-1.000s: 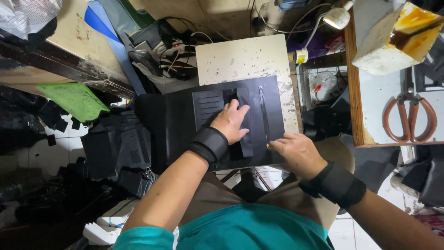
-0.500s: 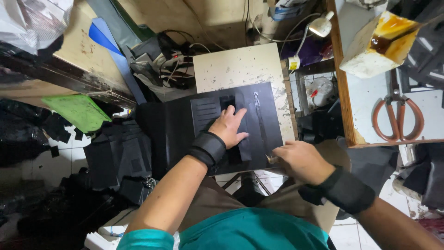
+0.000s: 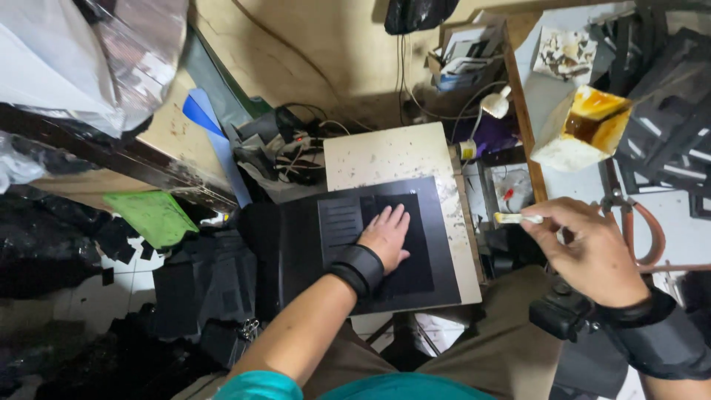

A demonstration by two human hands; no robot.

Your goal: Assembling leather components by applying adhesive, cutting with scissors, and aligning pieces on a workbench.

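Observation:
My left hand (image 3: 387, 237) lies flat, fingers spread, on a black sheet (image 3: 296, 248) that covers most of a small pale board (image 3: 385, 152) in front of my lap. A darker rectangular patch (image 3: 415, 259) sits on the sheet under and beside the hand. My right hand (image 3: 585, 248) is raised to the right over the bench edge, pinching a small pale brush (image 3: 515, 218) whose tip points left. A cut-open carton with yellow-brown glue (image 3: 581, 126) stands just above that hand.
Orange-handled scissors (image 3: 652, 237) lie on the bench right of my right hand. Black cut pieces (image 3: 663, 111) fill the bench's far right. Tangled cables (image 3: 292, 152) and a green sheet (image 3: 152, 215) lie left of the board. Dark scraps (image 3: 200, 285) cover the floor.
My right hand left the black sheet's edge, moved right and up, and now holds the small brush. My left hand stays pressed on the sheet. The camera view shifted.

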